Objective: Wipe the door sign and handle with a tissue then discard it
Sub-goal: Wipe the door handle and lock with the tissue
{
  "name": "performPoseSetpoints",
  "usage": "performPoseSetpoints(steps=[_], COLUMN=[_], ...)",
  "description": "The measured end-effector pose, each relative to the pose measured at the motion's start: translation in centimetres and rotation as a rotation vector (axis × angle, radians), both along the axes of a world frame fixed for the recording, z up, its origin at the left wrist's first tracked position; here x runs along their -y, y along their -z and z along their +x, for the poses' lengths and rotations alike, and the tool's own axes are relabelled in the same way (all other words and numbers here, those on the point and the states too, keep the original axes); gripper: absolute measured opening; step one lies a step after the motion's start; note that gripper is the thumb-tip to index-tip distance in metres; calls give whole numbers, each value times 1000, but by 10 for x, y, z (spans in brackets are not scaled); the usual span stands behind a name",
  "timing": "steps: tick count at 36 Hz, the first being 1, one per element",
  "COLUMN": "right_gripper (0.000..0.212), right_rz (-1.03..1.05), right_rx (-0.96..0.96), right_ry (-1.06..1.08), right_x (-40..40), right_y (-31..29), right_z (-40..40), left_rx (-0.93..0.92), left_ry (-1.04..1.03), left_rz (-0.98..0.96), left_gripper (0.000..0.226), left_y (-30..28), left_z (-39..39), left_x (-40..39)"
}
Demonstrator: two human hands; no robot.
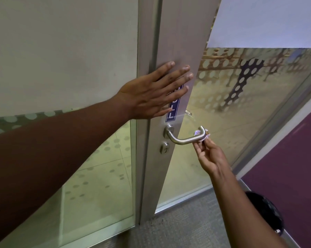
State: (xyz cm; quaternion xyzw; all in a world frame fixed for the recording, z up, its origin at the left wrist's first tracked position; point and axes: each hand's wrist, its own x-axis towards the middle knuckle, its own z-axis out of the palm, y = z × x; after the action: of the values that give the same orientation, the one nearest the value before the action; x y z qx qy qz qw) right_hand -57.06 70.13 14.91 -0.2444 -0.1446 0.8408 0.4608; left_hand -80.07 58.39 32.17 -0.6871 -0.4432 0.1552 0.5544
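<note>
A blue door sign [173,109] with white letters runs down the grey door stile [179,42]. My left hand [151,92] lies flat on the stile with fingers spread and covers the sign's upper half. Below the sign, a steel lever handle [183,139] sticks out to the right. My right hand [209,154] pinches a small crumpled white tissue [204,136] against the handle's outer bend. Most of the tissue is hidden behind the handle and my fingertips.
A keyhole cylinder [164,148] sits under the handle. Frosted glass panels with dot patterns flank the door on the left [61,59] and right [249,104]. Grey carpet [183,228] lies below. A black bin [265,212] stands at lower right by a purple wall [290,158].
</note>
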Motion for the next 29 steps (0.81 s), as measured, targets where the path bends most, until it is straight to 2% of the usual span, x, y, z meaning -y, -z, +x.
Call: performPoseSetpoints(steps=[9,15,20,29], right_gripper=[28,32,40,37], right_rz=[85,71,100,222], right_rx=[88,29,57,324], right_ry=[-126,-142,-168,-149], right_x=[20,33,41,36], right_y=[15,20,28,23], right_z=[-8,-19,-26,-28], left_rx=[1,4,7,17], left_ry=[12,8,7,10], left_rz=[7,4,3,-5], left_gripper=[71,72,72,72], left_y=[0,-1,1,1], left_z=[1,0,-2,-2], left_x=[0,0,-2,-4])
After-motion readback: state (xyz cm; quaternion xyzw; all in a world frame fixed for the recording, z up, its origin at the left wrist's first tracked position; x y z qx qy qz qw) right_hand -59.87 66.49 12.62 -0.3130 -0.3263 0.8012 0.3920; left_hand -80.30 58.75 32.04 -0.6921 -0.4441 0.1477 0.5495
